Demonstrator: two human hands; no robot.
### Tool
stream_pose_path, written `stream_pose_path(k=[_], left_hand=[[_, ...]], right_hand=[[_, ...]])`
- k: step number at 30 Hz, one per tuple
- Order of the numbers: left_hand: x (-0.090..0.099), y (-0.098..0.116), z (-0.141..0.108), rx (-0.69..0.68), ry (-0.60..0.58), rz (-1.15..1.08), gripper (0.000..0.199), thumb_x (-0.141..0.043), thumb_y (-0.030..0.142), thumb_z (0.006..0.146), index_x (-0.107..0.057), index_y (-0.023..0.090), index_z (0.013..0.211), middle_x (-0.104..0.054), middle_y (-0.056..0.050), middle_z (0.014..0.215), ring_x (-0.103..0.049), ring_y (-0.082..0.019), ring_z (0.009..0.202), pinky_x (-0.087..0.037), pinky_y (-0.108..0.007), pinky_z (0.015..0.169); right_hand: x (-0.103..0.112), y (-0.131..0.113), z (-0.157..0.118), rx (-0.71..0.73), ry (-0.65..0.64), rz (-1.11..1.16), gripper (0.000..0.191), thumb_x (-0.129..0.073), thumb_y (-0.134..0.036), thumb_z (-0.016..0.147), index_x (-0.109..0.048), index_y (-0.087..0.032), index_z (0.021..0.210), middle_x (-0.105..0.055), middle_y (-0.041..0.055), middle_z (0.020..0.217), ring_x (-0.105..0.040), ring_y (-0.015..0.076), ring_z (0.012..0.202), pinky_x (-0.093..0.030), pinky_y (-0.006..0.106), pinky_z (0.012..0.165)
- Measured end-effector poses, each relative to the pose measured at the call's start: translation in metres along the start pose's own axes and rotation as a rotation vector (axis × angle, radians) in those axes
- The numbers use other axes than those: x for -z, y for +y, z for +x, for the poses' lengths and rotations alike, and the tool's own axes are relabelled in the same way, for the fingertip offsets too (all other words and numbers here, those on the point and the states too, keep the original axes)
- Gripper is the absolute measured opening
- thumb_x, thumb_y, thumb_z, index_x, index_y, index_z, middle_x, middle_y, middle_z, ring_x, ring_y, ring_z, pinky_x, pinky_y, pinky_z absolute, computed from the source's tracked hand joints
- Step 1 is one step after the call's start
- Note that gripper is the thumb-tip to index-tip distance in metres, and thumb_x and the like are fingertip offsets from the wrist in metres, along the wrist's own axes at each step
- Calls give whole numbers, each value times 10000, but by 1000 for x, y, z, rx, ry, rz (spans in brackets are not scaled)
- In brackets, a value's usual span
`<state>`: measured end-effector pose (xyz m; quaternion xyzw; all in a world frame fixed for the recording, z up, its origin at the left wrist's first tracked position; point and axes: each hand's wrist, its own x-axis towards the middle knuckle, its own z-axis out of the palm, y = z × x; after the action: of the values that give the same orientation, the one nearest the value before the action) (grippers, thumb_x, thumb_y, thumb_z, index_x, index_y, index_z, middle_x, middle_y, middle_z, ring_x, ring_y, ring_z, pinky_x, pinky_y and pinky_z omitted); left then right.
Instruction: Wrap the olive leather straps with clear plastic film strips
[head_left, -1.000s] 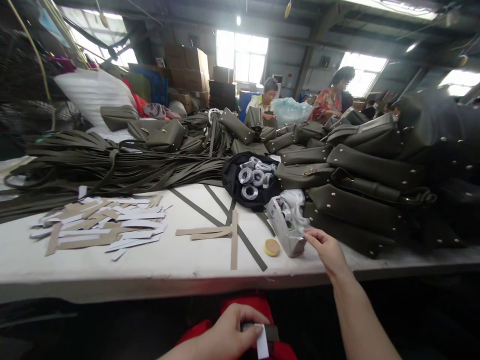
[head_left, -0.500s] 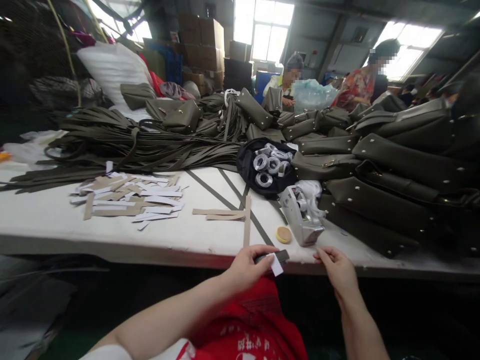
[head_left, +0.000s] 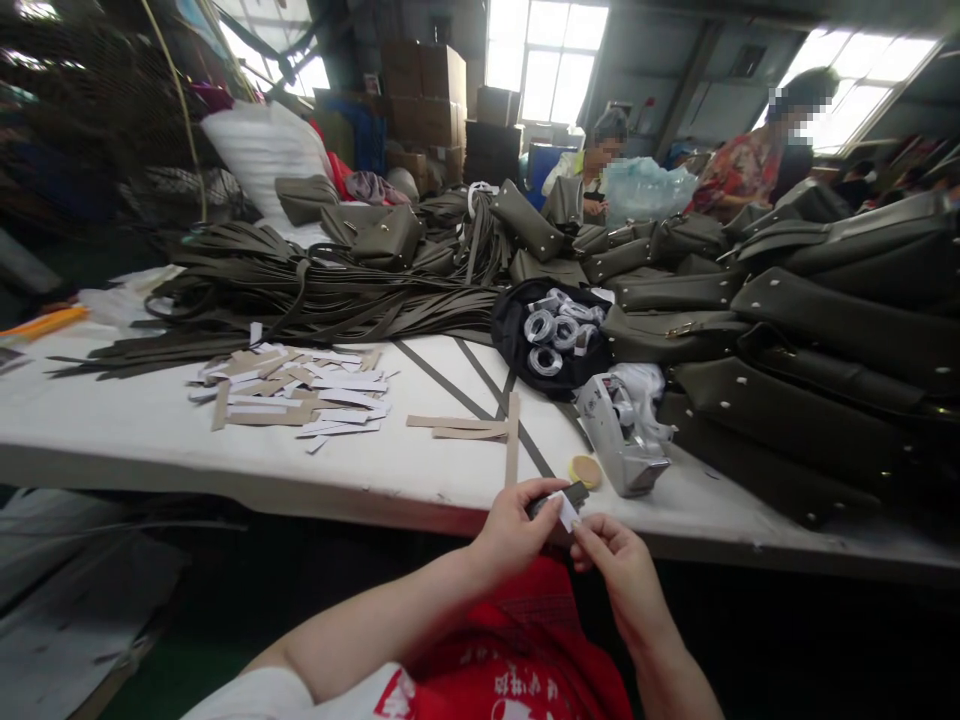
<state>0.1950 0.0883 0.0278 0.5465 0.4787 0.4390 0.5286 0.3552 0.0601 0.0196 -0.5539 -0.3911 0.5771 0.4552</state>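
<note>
My left hand is closed on a dark olive strap, bent into a short bundle, with a white paper strip lying over it under the thumb. My right hand pinches at the lower end of that paper; whether a bit of tape is between its fingertips is too small to tell. Just beyond the hands stands a grey tape dispenser at the table edge. Beside it lies a round tan disc with a yellow rim.
White and tan strips are heaped at left on the white table. Behind them spread long dark straps. A black bag holds several tape rolls. Dark handbags crowd the right. Two people work across the table.
My right hand has moved left from beside the tape dispenser to the paper strip in my left hand. The view has shifted slightly, so the table's contents appear farther right.
</note>
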Motion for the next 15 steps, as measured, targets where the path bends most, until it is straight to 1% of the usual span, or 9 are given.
stream_pose_path(k=[3, 8, 12, 15], left_hand=[[0, -4, -1, 7, -6, -27, 356, -570, 311, 857, -721, 124, 1119, -738, -98, 1067, -649, -236, 1000, -475, -347, 947], [-4, -12, -1, 25, 5, -126, 366, -592, 359, 858, -713, 136, 1121, -735, -87, 1028, -639, -229, 967, -485, -332, 905], [-7, -9, 0, 41, 27, -156, 412, -614, 421, 843, -709, 124, 1114, -728, -91, 993, -634, -226, 926, -491, -319, 863], [-10, -5, 0, 68, 30, -221, 497, -622, 488, 833, -690, 105, 1142, -715, -97, 972, -628, -218, 889, -494, -317, 829]], right_hand=[[-4, 2, 4, -32, 2, 9, 450, -831, -561, 609, -649, -150, 637, -617, 14, 547, -516, 103, 492, -420, 212, 487], [-10, 8, 5, -26, 19, 56, 459, -823, -565, 626, -618, -154, 631, -606, -3, 540, -500, 89, 485, -400, 205, 503], [-12, 13, 5, 2, -3, 108, 446, -784, -558, 695, -593, -160, 636, -599, -7, 552, -482, 87, 497, -381, 210, 515], [-11, 14, 5, 14, -12, 131, 445, -783, -557, 699, -590, -161, 642, -584, -13, 556, -479, 90, 504, -375, 213, 513]])
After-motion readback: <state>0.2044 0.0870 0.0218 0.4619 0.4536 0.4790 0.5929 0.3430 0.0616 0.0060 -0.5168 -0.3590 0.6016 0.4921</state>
